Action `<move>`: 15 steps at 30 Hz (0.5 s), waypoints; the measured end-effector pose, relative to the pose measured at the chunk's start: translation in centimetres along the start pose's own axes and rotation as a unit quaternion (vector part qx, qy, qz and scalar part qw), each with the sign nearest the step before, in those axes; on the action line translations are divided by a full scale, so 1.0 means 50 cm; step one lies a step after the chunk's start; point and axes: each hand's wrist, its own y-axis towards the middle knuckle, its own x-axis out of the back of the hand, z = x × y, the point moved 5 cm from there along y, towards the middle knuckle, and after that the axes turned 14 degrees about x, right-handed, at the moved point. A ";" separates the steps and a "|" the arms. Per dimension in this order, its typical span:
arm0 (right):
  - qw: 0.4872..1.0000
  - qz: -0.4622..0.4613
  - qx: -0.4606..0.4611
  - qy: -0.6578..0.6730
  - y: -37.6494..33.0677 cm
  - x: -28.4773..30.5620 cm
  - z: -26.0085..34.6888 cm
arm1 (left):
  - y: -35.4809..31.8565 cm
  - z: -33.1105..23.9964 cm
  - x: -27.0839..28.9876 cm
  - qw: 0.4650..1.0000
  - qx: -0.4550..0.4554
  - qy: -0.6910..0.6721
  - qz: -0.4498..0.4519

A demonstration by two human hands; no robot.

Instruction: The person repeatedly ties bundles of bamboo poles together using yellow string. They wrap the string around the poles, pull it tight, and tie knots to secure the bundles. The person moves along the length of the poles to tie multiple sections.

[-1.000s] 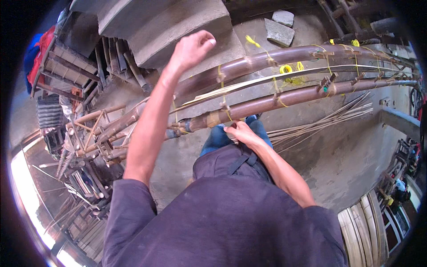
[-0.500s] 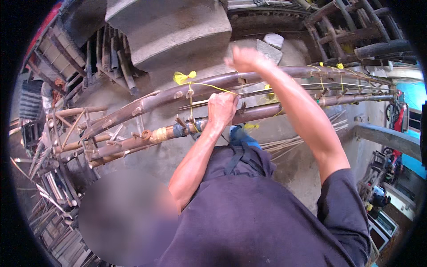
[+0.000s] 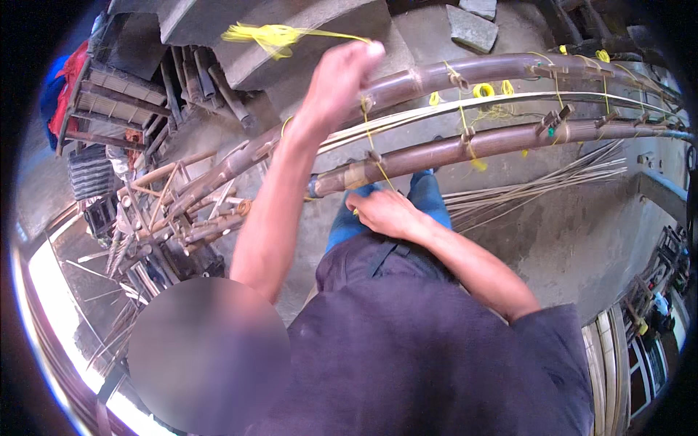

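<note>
Twine [image 3: 267, 38], yellow, loosely bunched: held out in the air against concrete steps [image 3: 342, 18], its strand running to your fingertips. Left hand [image 3: 336, 89], yours: raised near the rear bamboo pole [image 3: 476, 73], motion-blurred, fingers folded and pinching the twine. Right hand [image 3: 383, 212], yours: lowered before your lap, just beside the front bamboo pole [image 3: 436, 154], fingers curled; a speck of yellow showed at them, but whether you pinched it could not be told. Both poles: brown, bowed, joined by yellow ties [image 3: 369, 134], with slender slats [image 3: 396, 123] between. Coils [image 3: 482, 90], yellow: between the poles. Strips [image 3: 538, 183], long, fanned: on the floor [image 3: 552, 236] to your right.
</note>
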 end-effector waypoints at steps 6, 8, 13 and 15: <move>0.988 -0.068 0.108 -0.086 -0.018 0.041 0.003 | 0.232 0.172 -0.004 0.987 0.144 0.026 0.071; 0.981 -0.150 0.108 -0.064 -0.026 0.059 0.058 | 0.241 0.112 0.047 0.953 0.013 0.300 0.042; 0.940 -0.197 0.051 -0.273 0.193 0.153 0.131 | 0.175 0.022 0.189 0.889 -0.093 0.447 0.019; 0.984 0.038 -0.039 -0.171 0.260 0.151 0.016 | 0.086 -0.017 0.206 0.928 -0.178 0.326 0.014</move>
